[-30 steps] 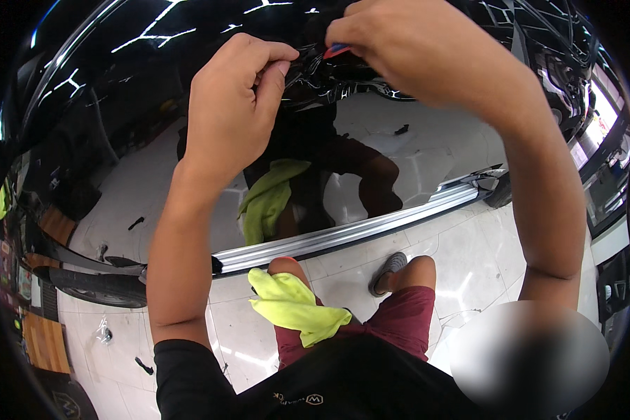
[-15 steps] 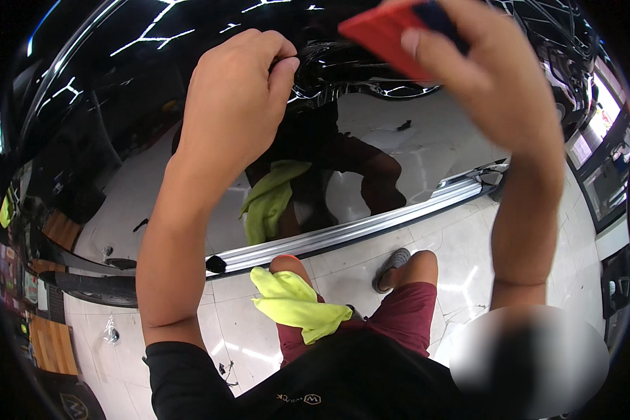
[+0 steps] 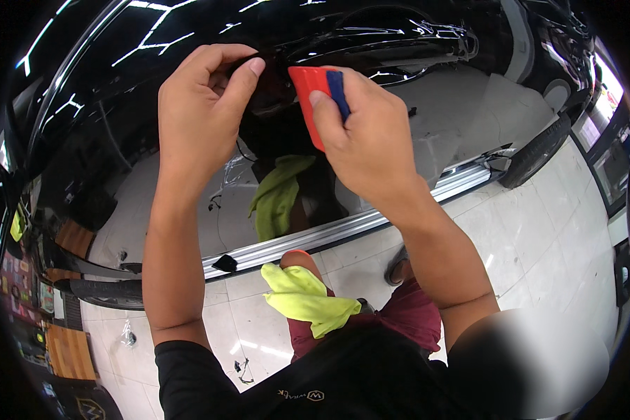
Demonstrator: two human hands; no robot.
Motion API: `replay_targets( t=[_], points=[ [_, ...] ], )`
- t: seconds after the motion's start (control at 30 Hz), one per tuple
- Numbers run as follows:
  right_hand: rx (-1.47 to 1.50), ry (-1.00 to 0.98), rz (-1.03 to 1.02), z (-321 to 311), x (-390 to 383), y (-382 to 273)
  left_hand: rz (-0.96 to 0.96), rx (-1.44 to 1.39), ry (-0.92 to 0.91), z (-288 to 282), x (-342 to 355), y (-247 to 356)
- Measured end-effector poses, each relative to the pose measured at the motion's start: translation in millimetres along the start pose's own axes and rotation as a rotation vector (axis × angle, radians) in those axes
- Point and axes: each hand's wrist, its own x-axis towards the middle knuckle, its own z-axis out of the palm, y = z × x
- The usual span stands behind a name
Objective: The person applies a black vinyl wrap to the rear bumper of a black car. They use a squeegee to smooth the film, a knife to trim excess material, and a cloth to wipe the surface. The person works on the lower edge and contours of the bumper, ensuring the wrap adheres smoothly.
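Note:
A glossy black car body panel [image 3: 455, 105] curves across the upper view, with a handle recess [image 3: 399, 35] near the top. My left hand [image 3: 203, 105] is raised against the panel, fingers curled and thumb close to the index finger at a thin dark edge; what they pinch is hard to make out. My right hand [image 3: 367, 136] grips a flat red squeegee [image 3: 304, 91] with a dark blue edge strip, just right of my left hand and close to the panel.
A silver side step [image 3: 343, 222] runs along the car's bottom, between two tires [image 3: 532, 154]. A yellow-green cloth [image 3: 294, 301] rests over my left thigh. White floor tiles [image 3: 546, 231] lie below. A wooden slatted board [image 3: 66, 350] stands at far left.
My right hand with the squeegee has come down and leftward toward my left hand and turned more upright. My left hand sits slightly farther left, and the view has shifted a little.

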Motion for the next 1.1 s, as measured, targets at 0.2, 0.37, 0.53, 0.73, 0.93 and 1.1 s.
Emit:
replay_targets(
  t=[0.2,0.37,0.53,0.73,0.93,1.1],
  points=[
    [-0.125,-0.066,-0.075,-2.4,-0.2,9.9,0.114,0.284,0.075,16.2,-9.6,-1.6],
    [0.002,-0.083,0.142,-22.4,-17.1,11.9,0.323,0.483,0.204,37.1,-3.8,-16.5],
    [0.080,-0.107,0.197,-28.9,-31.5,10.4,0.209,0.484,0.183,44.3,-9.5,-2.8],
    [-0.104,-0.141,-0.131,-71.5,7.3,3.1,0.322,0.554,0.209,23.7,-5.7,1.7],
    [-0.606,-0.526,-0.586,-100.3,107.0,-33.9,0.570,0.569,-0.073,-9.3,34.5,22.4],
    [-0.633,-0.617,-0.778,-65.6,133.0,-37.3,0.513,0.426,-0.192,-22.5,46.9,21.2]
  ],
)
